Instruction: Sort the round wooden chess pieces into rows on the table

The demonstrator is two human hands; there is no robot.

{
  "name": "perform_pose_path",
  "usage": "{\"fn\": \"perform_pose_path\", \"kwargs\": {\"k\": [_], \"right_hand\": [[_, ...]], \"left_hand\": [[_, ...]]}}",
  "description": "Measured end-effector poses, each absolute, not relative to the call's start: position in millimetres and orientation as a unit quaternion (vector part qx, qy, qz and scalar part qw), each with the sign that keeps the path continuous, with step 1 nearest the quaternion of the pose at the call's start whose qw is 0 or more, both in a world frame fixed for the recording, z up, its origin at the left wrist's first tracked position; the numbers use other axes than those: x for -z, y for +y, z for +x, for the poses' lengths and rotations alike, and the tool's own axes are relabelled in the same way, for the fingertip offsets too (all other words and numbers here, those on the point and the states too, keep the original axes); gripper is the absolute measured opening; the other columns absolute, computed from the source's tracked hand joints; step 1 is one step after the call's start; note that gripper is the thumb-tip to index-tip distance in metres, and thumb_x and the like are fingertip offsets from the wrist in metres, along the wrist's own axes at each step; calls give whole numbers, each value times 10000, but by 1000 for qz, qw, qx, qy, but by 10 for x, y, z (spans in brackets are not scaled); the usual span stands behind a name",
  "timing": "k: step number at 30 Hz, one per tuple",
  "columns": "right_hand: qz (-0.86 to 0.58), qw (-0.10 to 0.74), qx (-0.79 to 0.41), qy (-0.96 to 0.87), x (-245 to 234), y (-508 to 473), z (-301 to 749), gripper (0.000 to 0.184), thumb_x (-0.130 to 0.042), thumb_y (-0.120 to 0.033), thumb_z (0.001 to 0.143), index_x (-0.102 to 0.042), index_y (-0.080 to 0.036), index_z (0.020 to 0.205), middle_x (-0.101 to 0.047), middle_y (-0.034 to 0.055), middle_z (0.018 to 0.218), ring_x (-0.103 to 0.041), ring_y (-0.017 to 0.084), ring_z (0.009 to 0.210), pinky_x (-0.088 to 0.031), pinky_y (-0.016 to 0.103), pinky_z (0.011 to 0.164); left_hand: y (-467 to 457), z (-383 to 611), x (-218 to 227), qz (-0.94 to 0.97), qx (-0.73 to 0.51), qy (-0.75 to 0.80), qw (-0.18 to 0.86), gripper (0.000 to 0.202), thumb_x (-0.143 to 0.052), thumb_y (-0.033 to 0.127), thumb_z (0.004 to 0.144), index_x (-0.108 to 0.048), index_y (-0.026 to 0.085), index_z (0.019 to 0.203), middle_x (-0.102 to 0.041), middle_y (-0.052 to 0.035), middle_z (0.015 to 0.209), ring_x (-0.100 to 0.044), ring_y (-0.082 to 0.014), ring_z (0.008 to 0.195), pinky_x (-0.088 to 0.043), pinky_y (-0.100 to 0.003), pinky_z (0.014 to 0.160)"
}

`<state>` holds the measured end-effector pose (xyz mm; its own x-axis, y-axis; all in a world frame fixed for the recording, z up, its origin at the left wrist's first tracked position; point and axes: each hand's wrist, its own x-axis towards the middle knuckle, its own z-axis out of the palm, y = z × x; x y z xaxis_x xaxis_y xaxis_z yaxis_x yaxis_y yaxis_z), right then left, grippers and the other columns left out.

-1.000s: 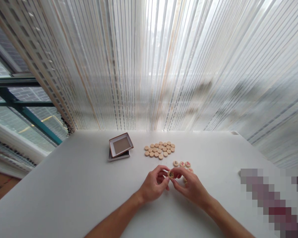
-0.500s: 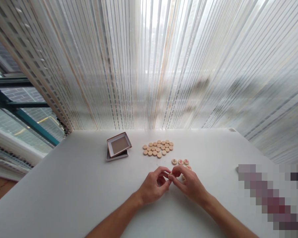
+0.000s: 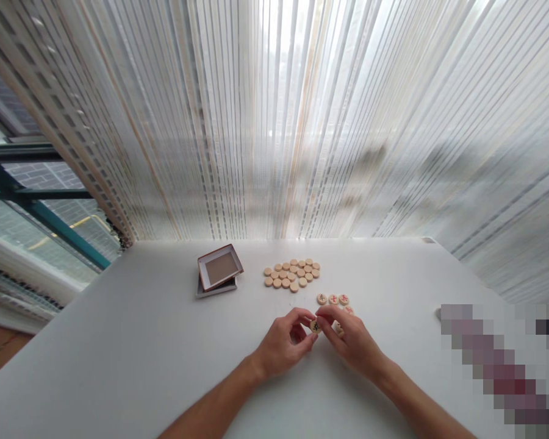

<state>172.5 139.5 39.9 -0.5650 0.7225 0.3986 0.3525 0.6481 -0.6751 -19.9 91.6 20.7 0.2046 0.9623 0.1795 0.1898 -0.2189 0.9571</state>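
A round wooden xiangqi piece (image 3: 315, 327) with a dark character faces up between my hands, just above or on the white table. My left hand (image 3: 286, 338) grips its left side between thumb and index finger. The fingers of my right hand (image 3: 348, 335) are pinched together at the piece's upper right edge. Beyond the right hand lie several face-up pieces: a dark-marked piece (image 3: 321, 299), a red-marked piece (image 3: 333, 299) and another red piece (image 3: 344, 299) form a row. A further red-marked piece (image 3: 348, 311) and others are partly hidden behind the right hand.
A cluster of blank-side-up pieces (image 3: 291, 277) lies at the back middle of the table (image 3: 119, 341). Left of it, an open box (image 3: 220, 268) rests tilted on its other half. A string curtain (image 3: 256, 152) hangs behind the table. Something blurred out (image 3: 507, 372) is at the right.
The held piece now shows its dark character, where before it was mostly covered by the fingers. My right thumb has drawn back from the front of it. The left hand stays almost still.
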Motion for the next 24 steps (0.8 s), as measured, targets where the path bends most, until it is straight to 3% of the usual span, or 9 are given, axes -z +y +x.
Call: {"fn": "perform_pose_path", "kwargs": {"k": [5,9,15,19,24], "right_hand": [[-316,382,-248,-832,-402,1510,1834,231,-405,-200,1021,-566,-239,1182,-695,56,947,-682,181,835,-548,343,808],[-392,443,-204,-780,-462,1728,2017,194,-492,-280,989,-616,-221,1127,-690,83,1024,-689,222,920,-566,363,816],[-507,470,-184,-699,-348,2064,2237,215,-524,-351,960,-645,-208,1067,-718,90,1014,-712,242,868,-554,306,599],[-536,459,-222,-673,-223,2178,2270,239,-554,-389,929,-656,-207,1045,-734,85,996,-714,243,878,-569,337,702],[-530,448,-240,-679,-170,2206,2254,247,-542,-400,923,-666,-209,1017,-739,75,983,-716,231,877,-568,349,775]], "left_hand": [[913,-201,-209,643,-446,457,423,261,-657,253,884,-580,182,1124,-692,-42,943,-636,-111,657,-539,-222,624],[897,-198,-217,651,-449,480,379,241,-650,255,885,-587,186,1107,-696,-35,905,-653,-130,684,-548,-234,644],[902,-234,-238,717,-412,505,248,229,-650,202,860,-621,221,1086,-718,-21,919,-676,-174,788,-550,-327,801],[922,-257,-255,754,-390,505,153,230,-678,168,821,-637,213,1043,-710,-48,986,-642,-228,921,-512,-409,897],[923,-243,-272,769,-375,500,133,217,-709,154,806,-632,213,1000,-693,-58,1077,-607,-251,1055,-481,-438,963]]}}
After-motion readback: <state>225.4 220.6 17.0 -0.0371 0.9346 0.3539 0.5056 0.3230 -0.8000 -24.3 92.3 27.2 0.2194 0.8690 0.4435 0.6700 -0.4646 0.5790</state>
